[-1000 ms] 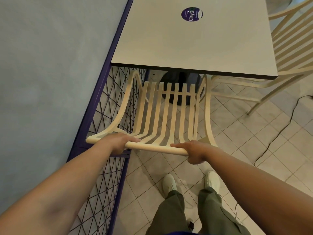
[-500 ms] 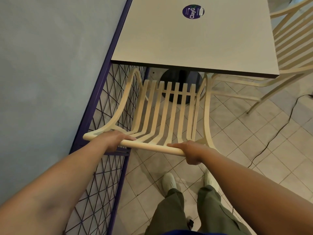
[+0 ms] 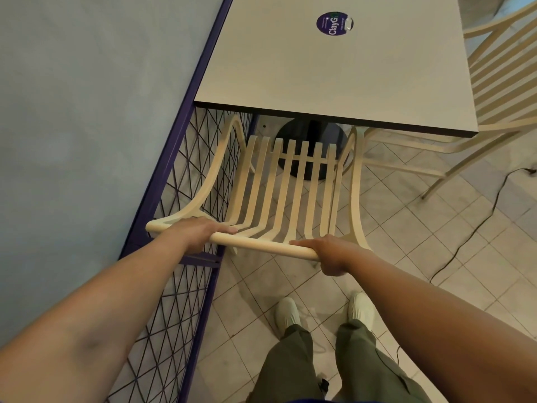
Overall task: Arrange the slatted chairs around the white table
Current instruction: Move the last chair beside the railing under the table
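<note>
A cream slatted chair (image 3: 290, 193) stands in front of me, its seat partly under the near edge of the white table (image 3: 334, 71). My left hand (image 3: 200, 231) grips the left part of the chair's top rail. My right hand (image 3: 331, 253) grips the right end of the same rail. A second slatted chair (image 3: 505, 77) stands at the table's right side, its back rising past the table edge.
A purple wire-mesh partition (image 3: 180, 228) runs close along the chair's left, with a grey-blue wall behind it. The table's black round base (image 3: 312, 135) sits beyond the seat. A dark cable (image 3: 476, 225) lies across the tiled floor at right. My feet stand just behind the chair.
Both hands keep the same hold on the rail. The chair sits slightly nearer to me and lower in view, with a bit more of the seat showing out from under the table.
</note>
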